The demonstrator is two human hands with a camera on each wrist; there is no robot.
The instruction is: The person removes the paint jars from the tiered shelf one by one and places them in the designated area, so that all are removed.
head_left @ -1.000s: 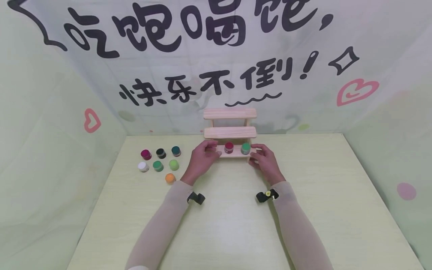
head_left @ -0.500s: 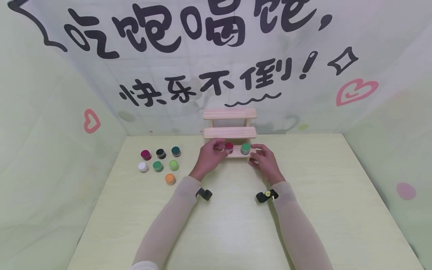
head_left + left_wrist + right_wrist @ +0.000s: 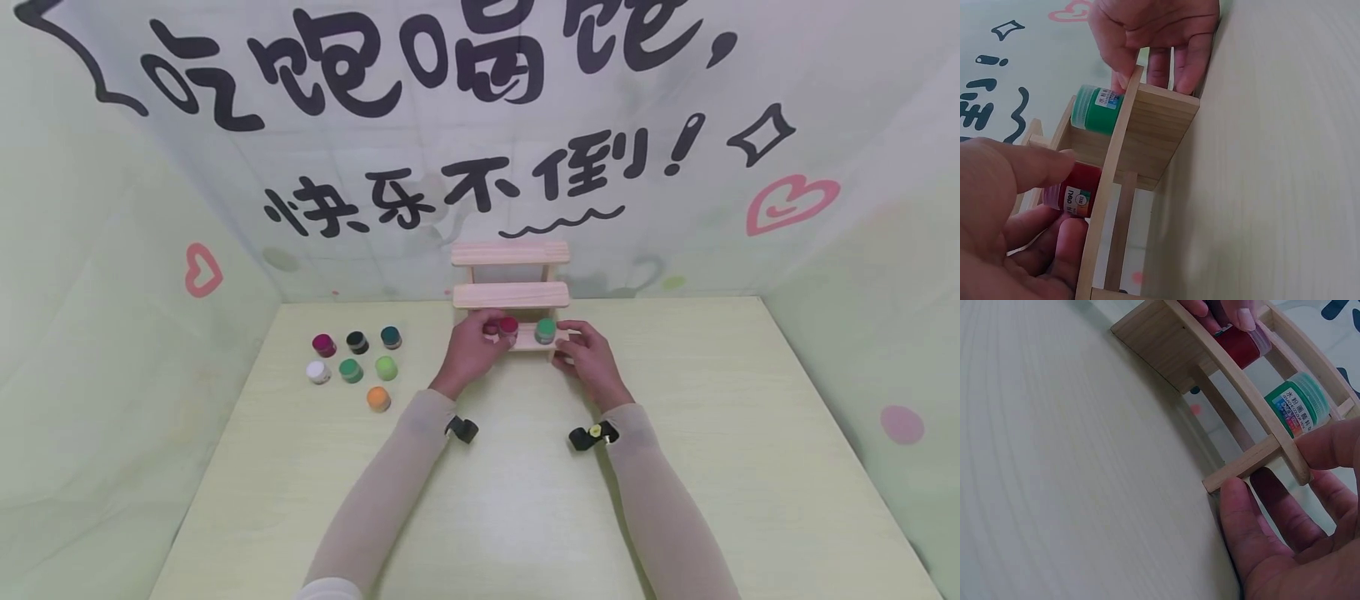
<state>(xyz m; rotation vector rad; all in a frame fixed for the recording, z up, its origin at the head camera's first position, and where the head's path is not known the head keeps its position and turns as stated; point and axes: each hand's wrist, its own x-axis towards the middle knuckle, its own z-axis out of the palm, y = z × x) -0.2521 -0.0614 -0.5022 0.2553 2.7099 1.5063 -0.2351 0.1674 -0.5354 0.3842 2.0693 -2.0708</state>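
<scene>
A stepped wooden rack (image 3: 512, 295) stands against the back wall. On its lowest step sit a red paint jar (image 3: 1082, 187) and, to its right, a green paint jar (image 3: 1297, 403), both upright. My left hand (image 3: 474, 350) pinches the red jar between thumb and fingers, with the jar on the step. At the step's right end, my right hand (image 3: 592, 358) grips the wood, its fingers (image 3: 1285, 512) by the side leg and one digit on the step's edge beside the green jar.
Several more paint jars stand on the table's left: magenta (image 3: 324, 345), black (image 3: 357, 342), teal (image 3: 391, 337), white (image 3: 318, 372), green (image 3: 351, 370), light green (image 3: 386, 367) and orange (image 3: 378, 399). A printed cloth (image 3: 420, 167) hangs behind the rack.
My left hand has moved right from the step's left end to the red jar and taken hold of it. The right hand has stayed in place.
</scene>
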